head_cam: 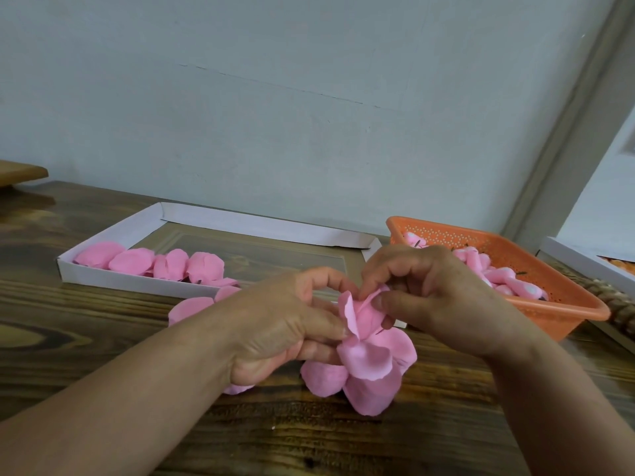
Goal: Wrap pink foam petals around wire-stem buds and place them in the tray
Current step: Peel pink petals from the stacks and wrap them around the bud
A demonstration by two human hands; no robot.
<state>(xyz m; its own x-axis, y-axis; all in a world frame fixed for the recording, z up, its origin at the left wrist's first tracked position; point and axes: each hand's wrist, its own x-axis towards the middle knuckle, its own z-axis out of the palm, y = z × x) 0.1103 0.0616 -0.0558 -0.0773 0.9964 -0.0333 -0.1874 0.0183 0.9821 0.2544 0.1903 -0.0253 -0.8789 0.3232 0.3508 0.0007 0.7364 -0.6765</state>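
At frame centre, above the desk [103, 338], left hand [285, 324] grips the bud's base while right hand [429, 293] pinches a pink foam petal [347, 309]; loosening either pinch would likely let the wrap unfurl.

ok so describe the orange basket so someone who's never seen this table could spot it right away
Start at the wooden table and look to its far right side, past the person's right hand. The orange basket sits there with pink buds inside. Unlike the flat white tray on the left, it is bright orange plastic with perforated walls.
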